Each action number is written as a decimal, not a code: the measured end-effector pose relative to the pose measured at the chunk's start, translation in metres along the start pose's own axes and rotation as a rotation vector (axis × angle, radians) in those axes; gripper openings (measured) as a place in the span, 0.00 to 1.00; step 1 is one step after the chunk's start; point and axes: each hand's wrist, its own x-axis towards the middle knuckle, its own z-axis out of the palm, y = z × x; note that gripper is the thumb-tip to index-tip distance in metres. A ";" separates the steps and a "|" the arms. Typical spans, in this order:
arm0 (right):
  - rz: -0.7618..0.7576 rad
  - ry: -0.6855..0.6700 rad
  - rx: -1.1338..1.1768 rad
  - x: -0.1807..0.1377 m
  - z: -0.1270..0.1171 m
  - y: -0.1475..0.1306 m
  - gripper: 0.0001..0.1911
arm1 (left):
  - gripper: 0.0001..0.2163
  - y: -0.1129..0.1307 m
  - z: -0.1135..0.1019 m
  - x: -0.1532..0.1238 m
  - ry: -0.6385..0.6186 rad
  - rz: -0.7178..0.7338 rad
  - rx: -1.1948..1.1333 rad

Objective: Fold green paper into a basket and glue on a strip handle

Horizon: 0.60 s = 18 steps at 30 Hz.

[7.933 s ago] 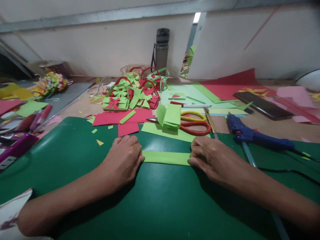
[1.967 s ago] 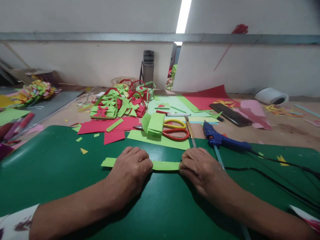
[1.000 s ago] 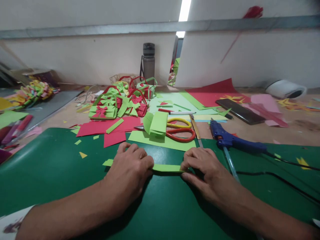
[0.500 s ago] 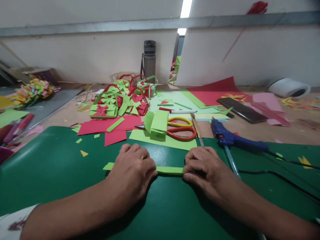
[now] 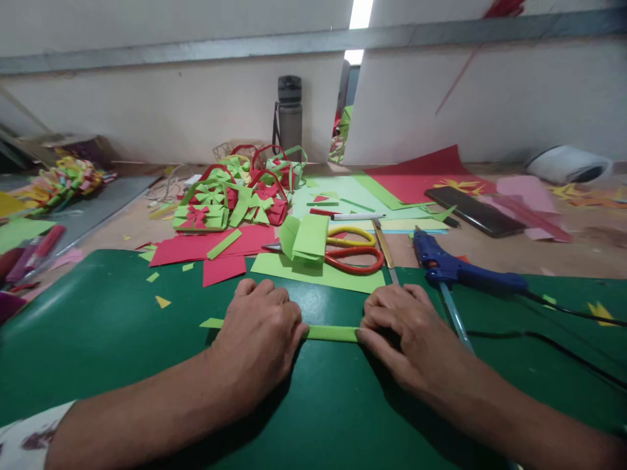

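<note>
A long light-green paper strip (image 5: 332, 333) lies flat on the dark green cutting mat (image 5: 98, 339). My left hand (image 5: 259, 333) covers the strip's left part with its fingers curled down and pressing on it; the strip's left end (image 5: 211, 323) pokes out beyond the knuckles. My right hand (image 5: 404, 326) presses on the strip's right end with bent fingers. The strip looks narrow between the hands, as if folded lengthwise.
Red-and-yellow scissors (image 5: 350, 251) and folded green paper (image 5: 306, 238) lie just beyond the strip. A blue glue gun (image 5: 465, 274) with its cable sits to the right. Red and green paper baskets (image 5: 235, 196), a phone (image 5: 473, 210) and a grey bottle (image 5: 290, 111) stand further back.
Over the frames the green strip has grown narrower between my hands and both hands have stayed pressed on it, drawing slightly closer together.
</note>
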 end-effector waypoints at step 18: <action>-0.039 -0.065 -0.191 0.006 -0.001 -0.004 0.13 | 0.10 0.004 0.000 0.003 -0.052 0.008 0.103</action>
